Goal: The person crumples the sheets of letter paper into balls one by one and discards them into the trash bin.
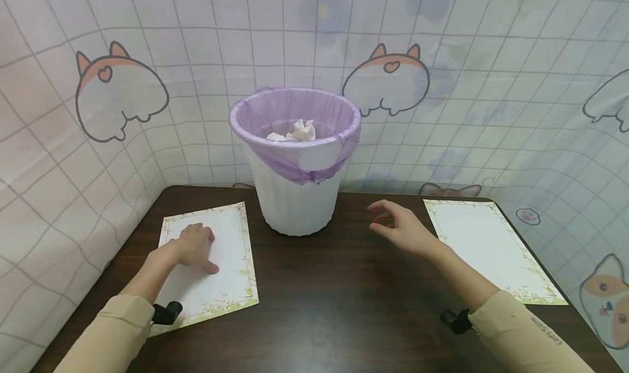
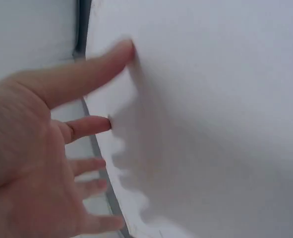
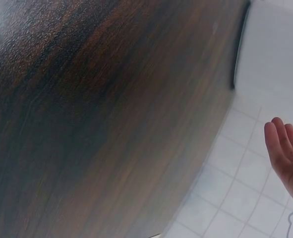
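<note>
My left hand [image 1: 195, 247] is over a sheet of white paper [image 1: 231, 253] with a leafy green and yellow border, on the left of the table. In the left wrist view the thumb and fingers [image 2: 89, 125] are spread, their tips close over the paper [image 2: 210, 89] and their shadow falling on it. My right hand [image 1: 400, 226] hovers over the table between the bin and a second bordered sheet [image 1: 486, 247]. Its fingers are loosely bent, with nothing between them; the right wrist view catches just part of this hand [image 3: 290, 158] at the right edge.
A white bin [image 1: 297, 209] with a purple liner [image 1: 250, 119] stands at the back middle of the dark wooden table [image 1: 314, 307]. Crumpled white paper [image 1: 302, 131] lies inside it. A gridded cloth with cartoon dogs [image 1: 206, 51] hangs behind and at both sides.
</note>
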### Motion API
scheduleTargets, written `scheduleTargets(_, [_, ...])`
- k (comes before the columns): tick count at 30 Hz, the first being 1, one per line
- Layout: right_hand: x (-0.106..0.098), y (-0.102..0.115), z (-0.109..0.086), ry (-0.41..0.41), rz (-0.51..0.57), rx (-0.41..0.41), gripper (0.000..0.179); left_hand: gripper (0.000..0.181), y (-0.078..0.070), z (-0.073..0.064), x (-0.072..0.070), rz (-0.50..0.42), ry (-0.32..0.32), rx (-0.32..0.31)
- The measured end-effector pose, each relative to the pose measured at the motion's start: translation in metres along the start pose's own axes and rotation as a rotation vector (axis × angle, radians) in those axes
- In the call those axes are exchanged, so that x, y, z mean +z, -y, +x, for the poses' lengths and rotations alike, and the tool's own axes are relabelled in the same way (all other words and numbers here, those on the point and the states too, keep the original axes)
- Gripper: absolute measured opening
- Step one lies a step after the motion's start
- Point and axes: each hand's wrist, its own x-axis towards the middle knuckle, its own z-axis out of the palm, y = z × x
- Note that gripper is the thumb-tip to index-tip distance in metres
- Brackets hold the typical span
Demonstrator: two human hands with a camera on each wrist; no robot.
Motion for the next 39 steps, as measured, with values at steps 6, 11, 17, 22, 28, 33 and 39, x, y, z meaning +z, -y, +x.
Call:
scheduleTargets(6, [0.004,0.001,0.003,0.024,-0.003,-0.004,0.035,0.077,-0.011,-0.003,0.007,-0.058,0.055,0.080])
scheduleTargets(11, [0.008,0.001,0.004,0.061,-0.001,-0.001,0.036,0.068,-0.022,-0.009,0.008,0.074,0.086,0.081])
scheduleTargets(17, [0.015,-0.001,0.006,0.090,0.008,-0.010,0.036,0.078,-0.038,-0.017,0.011,0.171,0.066,0.071])
scheduleTargets(22, [0.019,-0.002,0.006,0.120,0.001,-0.021,0.036,0.089,-0.050,-0.019,0.019,0.173,0.054,0.091])
scheduleTargets(28, [0.024,-0.002,0.004,0.158,-0.009,-0.025,0.037,0.095,-0.061,-0.022,0.027,0.101,0.105,0.156])
scheduleTargets(33, [0.028,-0.004,0.003,0.198,-0.015,-0.020,0.035,0.090,-0.071,-0.025,0.028,0.103,0.138,0.169])
scheduleTargets(39, [0.034,-0.006,0.001,0.265,-0.027,-0.030,0.037,0.094,-0.084,-0.030,0.032,0.205,0.097,0.192])
